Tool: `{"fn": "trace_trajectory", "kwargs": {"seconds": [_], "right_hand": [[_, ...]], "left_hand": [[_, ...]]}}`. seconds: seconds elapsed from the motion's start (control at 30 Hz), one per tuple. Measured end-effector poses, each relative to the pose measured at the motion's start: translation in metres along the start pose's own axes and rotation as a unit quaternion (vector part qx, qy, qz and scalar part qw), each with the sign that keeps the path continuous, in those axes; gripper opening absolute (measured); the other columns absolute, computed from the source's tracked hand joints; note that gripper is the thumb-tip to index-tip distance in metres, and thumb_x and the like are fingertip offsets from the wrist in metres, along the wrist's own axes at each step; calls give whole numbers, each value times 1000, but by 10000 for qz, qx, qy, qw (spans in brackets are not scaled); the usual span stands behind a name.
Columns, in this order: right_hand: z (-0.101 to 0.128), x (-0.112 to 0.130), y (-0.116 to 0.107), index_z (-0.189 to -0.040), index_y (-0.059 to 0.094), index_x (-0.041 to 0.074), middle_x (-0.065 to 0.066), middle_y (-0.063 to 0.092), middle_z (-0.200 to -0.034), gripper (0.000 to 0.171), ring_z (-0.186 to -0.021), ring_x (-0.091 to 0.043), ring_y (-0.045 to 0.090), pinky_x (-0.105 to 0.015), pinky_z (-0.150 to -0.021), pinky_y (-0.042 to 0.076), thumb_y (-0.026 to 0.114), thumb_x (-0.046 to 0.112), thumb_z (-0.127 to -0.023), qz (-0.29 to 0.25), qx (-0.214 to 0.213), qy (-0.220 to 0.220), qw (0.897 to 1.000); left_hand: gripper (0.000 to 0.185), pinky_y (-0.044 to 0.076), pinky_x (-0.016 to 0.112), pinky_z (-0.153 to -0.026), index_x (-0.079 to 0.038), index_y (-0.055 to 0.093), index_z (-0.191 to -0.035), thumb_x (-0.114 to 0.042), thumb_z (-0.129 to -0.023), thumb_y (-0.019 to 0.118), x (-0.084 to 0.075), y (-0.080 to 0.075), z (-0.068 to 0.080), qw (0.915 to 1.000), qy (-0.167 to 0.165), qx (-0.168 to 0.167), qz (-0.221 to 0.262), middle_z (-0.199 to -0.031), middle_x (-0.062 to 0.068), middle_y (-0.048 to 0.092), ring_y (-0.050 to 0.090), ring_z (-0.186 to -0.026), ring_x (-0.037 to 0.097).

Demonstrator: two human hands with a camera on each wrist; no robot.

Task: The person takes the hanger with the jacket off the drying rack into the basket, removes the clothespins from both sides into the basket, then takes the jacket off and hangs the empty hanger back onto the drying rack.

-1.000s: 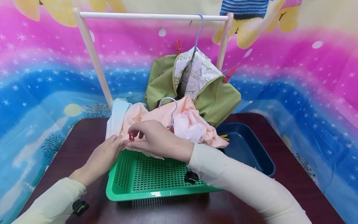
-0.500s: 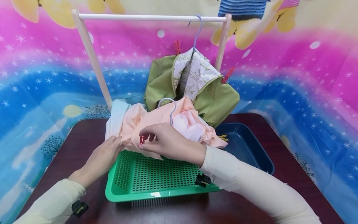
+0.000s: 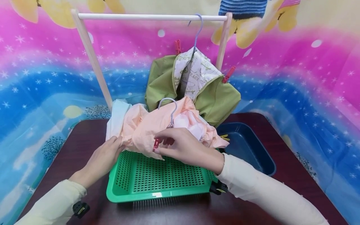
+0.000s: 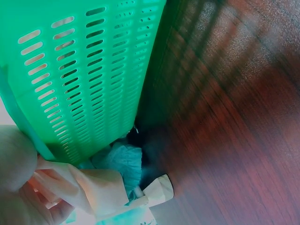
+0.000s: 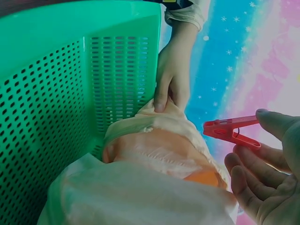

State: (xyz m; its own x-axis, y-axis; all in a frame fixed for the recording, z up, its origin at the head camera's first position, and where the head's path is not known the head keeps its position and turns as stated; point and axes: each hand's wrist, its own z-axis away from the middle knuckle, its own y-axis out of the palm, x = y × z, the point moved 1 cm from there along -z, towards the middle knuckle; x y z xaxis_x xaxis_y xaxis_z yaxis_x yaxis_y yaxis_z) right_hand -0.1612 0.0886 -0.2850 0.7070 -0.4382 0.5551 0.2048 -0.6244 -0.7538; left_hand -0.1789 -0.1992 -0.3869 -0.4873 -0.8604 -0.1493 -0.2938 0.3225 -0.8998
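My left hand point(image 3: 102, 156) pinches the left edge of a peach garment point(image 3: 146, 128), its thumb and fingers closing on the cloth in the right wrist view. A red clothespin point(image 5: 229, 130) is held between the thumb and fingers of my right hand point(image 3: 182, 147), in front of the garment. The garment lies bunched over the back of a green perforated basket point(image 3: 157, 196). From its middle sticks up the pale hook of a hanger point(image 3: 175, 109); the rest of that hanger is hidden. Pale blue cloth point(image 3: 116, 115) lies at the left.
Behind stands a wooden rack with a white bar point(image 3: 135, 16). On it hangs an olive green jacket point(image 3: 216, 100), a red clothespin point(image 3: 229, 74) at each shoulder. A dark blue tray point(image 3: 247, 147) with a yellow clothespin point(image 3: 225, 137) sits at the right.
My right hand has moved to the right with the red clothespin, away from my left hand. The left hand stays at the garment's edge.
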Motion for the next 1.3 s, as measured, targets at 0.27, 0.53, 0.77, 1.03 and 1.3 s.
{"fn": "trace_trajectory", "kwargs": {"seconds": [0.27,0.53,0.77,1.03,1.3], "right_hand": [[15,-5,-8,-115,73,7,-1,75,-98,31,-79,-2,67,-24,-76,57,80,20,-88,-34,-4,114,9999],[31,-16,-14,-115,74,10,2,75,-99,29,-85,-6,68,-23,-78,56,80,19,-88,-9,-50,70,10000],[44,-26,-22,-117,73,13,6,74,-107,29,-89,-5,67,-24,-79,57,79,18,-89,-231,-70,4,9997],[53,-33,-34,-118,72,11,1,75,-105,31,-88,-7,68,-33,-70,59,79,14,-88,-168,-312,48,9994],[59,-38,-43,-116,73,13,4,74,-100,26,-86,-6,64,-34,-72,59,77,16,-90,-165,-393,274,9987]], "left_hand": [[13,44,32,-60,-11,61,-107,-10,-95,68,1,1,1,9998,-121,118,132,-87,4,56,51,-72,16],[11,44,33,-60,-10,60,-104,-11,-97,67,1,0,1,9997,-156,141,154,-87,5,57,52,-71,17],[10,43,30,-59,-10,58,-107,-15,-100,64,0,1,0,9992,-261,229,220,-86,4,56,49,-71,15],[11,40,29,-59,-10,58,-107,-13,-99,65,1,1,-1,9992,-234,257,196,-87,4,56,47,-70,14],[10,39,30,-58,-8,59,-105,-12,-98,65,2,1,-1,9997,-155,194,89,-85,5,55,47,-68,16]]}}
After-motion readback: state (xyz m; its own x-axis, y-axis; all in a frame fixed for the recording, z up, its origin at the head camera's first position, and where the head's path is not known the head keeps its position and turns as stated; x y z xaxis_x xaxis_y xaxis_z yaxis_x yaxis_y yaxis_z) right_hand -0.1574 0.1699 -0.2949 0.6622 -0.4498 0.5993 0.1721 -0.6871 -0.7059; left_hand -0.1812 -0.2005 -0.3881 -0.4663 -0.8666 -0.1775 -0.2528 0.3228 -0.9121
